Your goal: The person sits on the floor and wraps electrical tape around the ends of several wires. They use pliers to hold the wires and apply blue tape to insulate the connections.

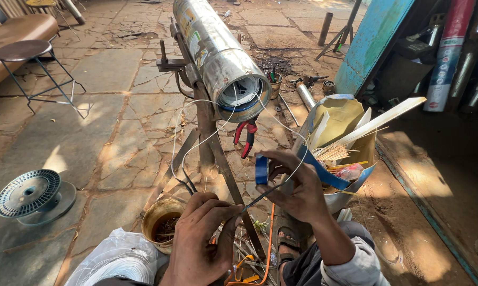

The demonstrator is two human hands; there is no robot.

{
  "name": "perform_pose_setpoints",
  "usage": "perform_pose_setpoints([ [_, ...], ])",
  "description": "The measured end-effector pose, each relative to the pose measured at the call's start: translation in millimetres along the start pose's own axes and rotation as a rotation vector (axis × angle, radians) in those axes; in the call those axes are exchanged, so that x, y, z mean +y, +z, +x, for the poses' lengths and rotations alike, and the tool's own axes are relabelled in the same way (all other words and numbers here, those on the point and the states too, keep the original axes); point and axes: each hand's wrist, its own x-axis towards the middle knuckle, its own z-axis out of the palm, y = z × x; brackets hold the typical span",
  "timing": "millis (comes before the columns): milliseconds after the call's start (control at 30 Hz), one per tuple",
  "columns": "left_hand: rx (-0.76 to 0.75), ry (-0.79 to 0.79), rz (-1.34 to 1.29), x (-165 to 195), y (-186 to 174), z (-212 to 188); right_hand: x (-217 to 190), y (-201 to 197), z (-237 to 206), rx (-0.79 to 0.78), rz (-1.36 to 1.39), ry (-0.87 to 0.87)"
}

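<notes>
On a sunlit stone-paved floor, a steel cylinder rests on a stand — right hand fingers clamped on blue tape roll, left hand pinching the taped wire; stool, empty spool nearby.

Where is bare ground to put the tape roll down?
Bare paving lies between the stool, the empty spool and the stand. It is crowded under both hands and around the scrap-filled can on the right.

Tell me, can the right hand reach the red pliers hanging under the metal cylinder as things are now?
Probably yes, but not freely: the right hand holds a blue tape roll. The red pliers hang just above it in open air, with only thin white wires nearby.
</notes>
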Motion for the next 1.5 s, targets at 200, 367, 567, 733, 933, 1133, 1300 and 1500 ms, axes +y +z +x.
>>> perform_pose_setpoints([
  [200,0.123,-0.225,-0.089,-0.6,9.1,-7.3,-17.3,20.1,-9.4,-0.137,0.384,0.147],
  [367,0.113,-0.112,-0.044,-1.5,8.2,-8.8,-30.0,22.0,-9.0,-0.156,0.061,0.051],
  [567,0.096,-0.128,0.032,1.6,7.8,-9.2,-37.7,17.9,-9.3,-0.146,0.108,0.095],
  [733,0.108,-0.092,0.088,2.3,9.0,-11.7,-41.4,16.4,-12.5,-0.145,0.171,0.098],
  [933,0.094,-0.042,0.104,-1.7,8.8,-14.3,-38.8,12.1,-23.4,-0.193,0.173,0.188],
  [1133,-0.046,0.124,0.058,-4.7,12.8,-15.5,-35.6,16.0,-35.3,-0.247,0.93,0.463],
  [1300,-0.12,0.187,0.039,-2.8,18.0,-23.3,-50.9,2.8,-41.6,-0.145,1.096,0.605],
  [1500,-0.105,0.146,0.04,-7.0,26.8,-25.0,-57.3,-1.1,-34.5,-0.26,0.899,0.5],
])
